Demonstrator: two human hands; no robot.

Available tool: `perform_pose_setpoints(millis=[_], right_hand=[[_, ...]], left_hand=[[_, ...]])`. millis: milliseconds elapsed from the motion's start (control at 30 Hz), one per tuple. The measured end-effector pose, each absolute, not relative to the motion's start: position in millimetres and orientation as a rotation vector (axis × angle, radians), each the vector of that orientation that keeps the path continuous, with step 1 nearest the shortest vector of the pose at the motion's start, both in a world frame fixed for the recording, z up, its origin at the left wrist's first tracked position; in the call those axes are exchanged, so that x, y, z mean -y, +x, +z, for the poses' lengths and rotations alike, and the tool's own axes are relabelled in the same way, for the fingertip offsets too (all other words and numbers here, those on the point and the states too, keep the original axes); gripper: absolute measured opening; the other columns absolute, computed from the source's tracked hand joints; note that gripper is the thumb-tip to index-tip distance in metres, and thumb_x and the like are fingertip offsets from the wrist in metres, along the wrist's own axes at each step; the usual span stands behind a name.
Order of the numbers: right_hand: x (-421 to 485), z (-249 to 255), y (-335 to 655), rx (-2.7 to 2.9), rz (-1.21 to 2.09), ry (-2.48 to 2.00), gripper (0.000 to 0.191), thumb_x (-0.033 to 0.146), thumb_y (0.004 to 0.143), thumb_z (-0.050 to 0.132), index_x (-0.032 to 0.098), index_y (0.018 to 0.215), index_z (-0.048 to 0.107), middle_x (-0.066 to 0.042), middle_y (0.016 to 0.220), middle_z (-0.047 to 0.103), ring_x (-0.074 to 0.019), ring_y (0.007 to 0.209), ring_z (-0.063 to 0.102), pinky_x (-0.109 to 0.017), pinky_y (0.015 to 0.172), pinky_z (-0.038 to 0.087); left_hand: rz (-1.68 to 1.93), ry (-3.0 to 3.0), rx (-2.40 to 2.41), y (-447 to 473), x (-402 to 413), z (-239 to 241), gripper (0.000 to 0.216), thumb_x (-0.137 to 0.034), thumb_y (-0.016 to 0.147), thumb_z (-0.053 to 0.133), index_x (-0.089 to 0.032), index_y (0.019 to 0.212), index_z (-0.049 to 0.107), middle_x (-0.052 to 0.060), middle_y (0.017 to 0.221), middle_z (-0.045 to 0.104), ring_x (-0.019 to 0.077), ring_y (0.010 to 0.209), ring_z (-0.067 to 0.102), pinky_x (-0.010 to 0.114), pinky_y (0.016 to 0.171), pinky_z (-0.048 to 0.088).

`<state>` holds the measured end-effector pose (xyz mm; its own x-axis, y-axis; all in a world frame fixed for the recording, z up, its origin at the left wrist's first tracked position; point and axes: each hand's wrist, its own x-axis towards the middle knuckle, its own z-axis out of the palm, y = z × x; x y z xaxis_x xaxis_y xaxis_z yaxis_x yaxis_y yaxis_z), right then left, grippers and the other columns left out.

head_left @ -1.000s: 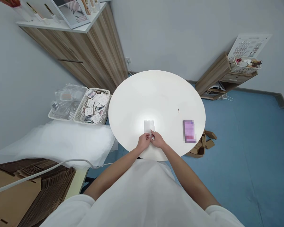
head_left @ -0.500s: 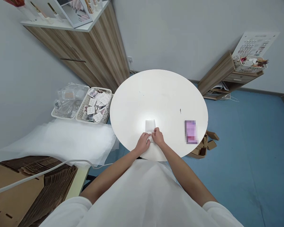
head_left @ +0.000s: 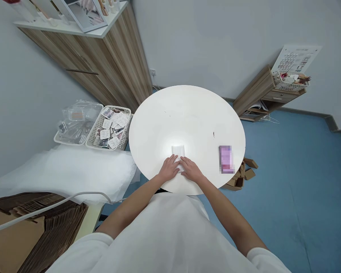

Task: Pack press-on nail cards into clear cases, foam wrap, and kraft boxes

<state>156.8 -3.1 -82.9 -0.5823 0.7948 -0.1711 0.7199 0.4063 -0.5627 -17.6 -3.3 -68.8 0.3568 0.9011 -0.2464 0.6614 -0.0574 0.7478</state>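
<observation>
A small white packet (head_left: 178, 149) lies on the round white table (head_left: 187, 113) near its front edge. My left hand (head_left: 169, 168) rests flat on the packet's near end with fingers stretched out. Beside it my right hand (head_left: 190, 169) also lies flat, fingers extended and touching the same near end. Most of the packet's lower half is hidden under my fingers. A blurred pink and purple card (head_left: 226, 159) lies on the table to the right, apart from both hands.
Left of the table, a white basket (head_left: 110, 127) holds several small cards, with a clear plastic tray (head_left: 74, 121) beside it on a white-covered bed. Flat cardboard (head_left: 31, 235) is stacked at lower left. Small cardboard boxes (head_left: 243, 175) sit on the blue floor; wooden cabinets line the wall.
Both hands went from pinching the packet's near end to lying flat on it. They slid forward over it, so less of the packet shows.
</observation>
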Motion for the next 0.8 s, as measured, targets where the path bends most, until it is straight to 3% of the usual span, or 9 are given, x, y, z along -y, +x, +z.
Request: perform_pose_setpoints(millis=[167, 367, 500, 667, 800], right_hand=[[-3.5, -94.5, 154.1, 2.475, 0.984, -1.375, 0.05, 0.02, 0.077, 0.049, 0.017, 0.124, 0.034, -0.013, 0.135, 0.034, -0.0247, 0.129, 0.023, -0.046, 0.1, 0.029], [19.6, -89.3, 154.1, 2.572, 0.96, -1.326, 0.051, 0.023, 0.072, 0.054, 0.014, 0.12, 0.039, -0.016, 0.13, 0.038, -0.0286, 0.121, 0.032, -0.049, 0.097, 0.029], [39.5, -80.7, 153.4, 2.586, 0.959, -1.312, 0.06, 0.025, 0.07, 0.055, 0.013, 0.125, 0.034, -0.015, 0.127, 0.039, -0.0287, 0.115, 0.035, -0.046, 0.095, 0.032], [27.4, -71.4, 154.7, 2.626, 1.072, -1.282, 0.064, 0.033, 0.065, 0.061, 0.015, 0.122, 0.038, -0.013, 0.119, 0.045, -0.0283, 0.107, 0.04, -0.044, 0.09, 0.035], [10.0, -67.2, 159.1, 2.643, 1.187, -1.223, 0.062, 0.029, 0.061, 0.065, 0.016, 0.117, 0.042, -0.011, 0.111, 0.05, -0.0261, 0.1, 0.045, -0.04, 0.086, 0.037]], left_hand=[[0.32, 1.794, -1.333, -19.9, -3.4, -69.9, 0.041, -0.027, 0.073, 0.055, -0.027, 0.114, 0.05, 0.002, 0.134, 0.038, 0.0221, 0.128, 0.026, 0.039, 0.106, 0.018], [0.541, 1.848, -1.241, -27.6, 11.4, -76.6, 0.047, -0.027, 0.064, 0.064, -0.027, 0.11, 0.052, 0.006, 0.114, 0.055, 0.0239, 0.111, 0.048, 0.037, 0.099, 0.029], [0.438, 1.811, -1.156, -35.1, 28.4, -66.9, 0.049, -0.032, 0.066, 0.062, -0.027, 0.114, 0.051, 0.006, 0.123, 0.05, 0.0254, 0.117, 0.041, 0.039, 0.102, 0.022], [0.291, 1.845, -1.091, -42.1, 23.3, -60.3, 0.082, -0.039, 0.043, 0.077, -0.028, 0.119, 0.048, 0.007, 0.133, 0.039, 0.0329, 0.126, 0.024, 0.044, 0.104, 0.01], [0.187, 1.934, -1.169, -39.5, 14.4, -66.2, 0.06, -0.028, 0.059, 0.067, -0.028, 0.116, 0.05, 0.009, 0.127, 0.042, 0.0304, 0.12, 0.032, 0.042, 0.102, 0.017]])
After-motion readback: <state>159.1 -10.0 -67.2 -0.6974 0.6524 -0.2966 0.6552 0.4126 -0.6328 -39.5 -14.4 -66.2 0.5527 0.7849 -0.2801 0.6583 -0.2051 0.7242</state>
